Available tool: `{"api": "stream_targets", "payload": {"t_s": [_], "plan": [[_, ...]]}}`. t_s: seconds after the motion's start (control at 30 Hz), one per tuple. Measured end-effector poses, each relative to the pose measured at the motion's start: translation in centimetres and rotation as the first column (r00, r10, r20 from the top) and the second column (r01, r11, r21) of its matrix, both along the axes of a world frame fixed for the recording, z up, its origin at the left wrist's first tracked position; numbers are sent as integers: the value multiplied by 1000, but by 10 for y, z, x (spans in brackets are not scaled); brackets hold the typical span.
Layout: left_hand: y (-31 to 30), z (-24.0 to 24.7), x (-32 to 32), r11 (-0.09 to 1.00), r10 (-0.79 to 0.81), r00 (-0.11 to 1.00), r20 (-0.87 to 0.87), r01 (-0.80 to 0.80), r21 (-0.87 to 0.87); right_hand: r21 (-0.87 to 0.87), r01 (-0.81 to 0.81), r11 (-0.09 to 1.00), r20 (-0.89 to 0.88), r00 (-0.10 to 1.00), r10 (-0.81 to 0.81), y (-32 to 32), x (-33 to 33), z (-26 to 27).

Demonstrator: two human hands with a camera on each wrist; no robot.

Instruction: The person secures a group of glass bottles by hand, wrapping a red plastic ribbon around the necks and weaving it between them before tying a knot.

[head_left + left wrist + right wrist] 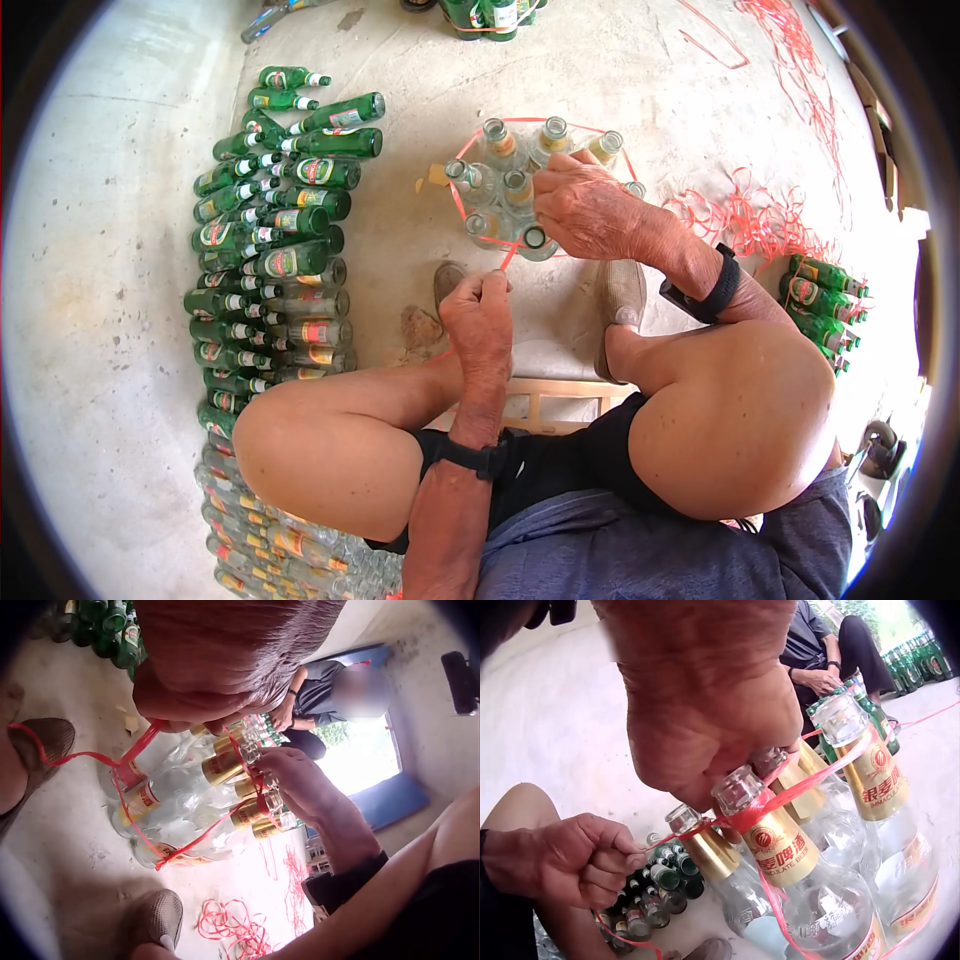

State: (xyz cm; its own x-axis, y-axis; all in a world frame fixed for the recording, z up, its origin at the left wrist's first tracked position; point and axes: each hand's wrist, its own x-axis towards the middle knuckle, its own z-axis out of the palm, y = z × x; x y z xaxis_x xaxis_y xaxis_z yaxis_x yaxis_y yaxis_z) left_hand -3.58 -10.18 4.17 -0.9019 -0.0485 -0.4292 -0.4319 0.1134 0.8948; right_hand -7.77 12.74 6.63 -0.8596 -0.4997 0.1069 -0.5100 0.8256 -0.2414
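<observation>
Two hands are sharing one red string (510, 256) in the head view: the left hand (480, 315) is pinching it at six o'clock of the clear bottles (497, 142); the right hand (585, 210) is clamping it atop them. Both wrist views are showing it circling their necks.

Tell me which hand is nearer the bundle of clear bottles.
Right. The right hand sits atop the clear bottles, gripping the red string there. The left hand is off the bundle, nearer the person's body, pinching the string's free end.
</observation>
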Motion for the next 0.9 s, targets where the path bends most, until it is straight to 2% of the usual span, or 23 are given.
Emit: {"api": "stream_targets", "payload": {"t_s": [0.07, 0.23, 0.37, 0.47, 0.5, 0.67, 0.73, 0.83, 0.9], "plan": [[3, -1, 1, 1000, 3, 1000, 15, -3, 2, 58, -6, 998, 30, 1000, 4, -1, -1, 2], [9, 6, -10, 1000, -31, 963, 269, 29, 13, -57, 51, 997, 51, 998, -49, -3, 1, 1], [18, -27, -17, 996, -72, 992, 99, 76, -36, -155, 74, 985, 91, 994, -61, -2, -2, -2], [25, -47, -20, 997, -60, 998, 28, 61, -44, 5, 46, 999, 181, 982, -46, -4, -11, 1], [28, -49, -20, 999, -44, 999, 10, 44, -24, 7, 43, 999, 169, 985, -44, -8, -11, 2], [31, -55, -23, 999, -30, 999, -21, 31, 30, -1, 15, 1000, 165, 986, -15, -16, -5, 8], [28, -65, -24, 998, -41, 999, -35, 42, 53, -55, -37, 998, 157, 987, 45, -16, -8, 7], [26, -71, -26, 998, -39, 999, -11, 38, -53, -95, -68, 993, 155, 984, 82, -10, -9, 0], [28, -87, -26, 996, -7, 996, -90, 0, -84, -78, -46, 996, 165, 985, 58, -8, -8, 3]]}}
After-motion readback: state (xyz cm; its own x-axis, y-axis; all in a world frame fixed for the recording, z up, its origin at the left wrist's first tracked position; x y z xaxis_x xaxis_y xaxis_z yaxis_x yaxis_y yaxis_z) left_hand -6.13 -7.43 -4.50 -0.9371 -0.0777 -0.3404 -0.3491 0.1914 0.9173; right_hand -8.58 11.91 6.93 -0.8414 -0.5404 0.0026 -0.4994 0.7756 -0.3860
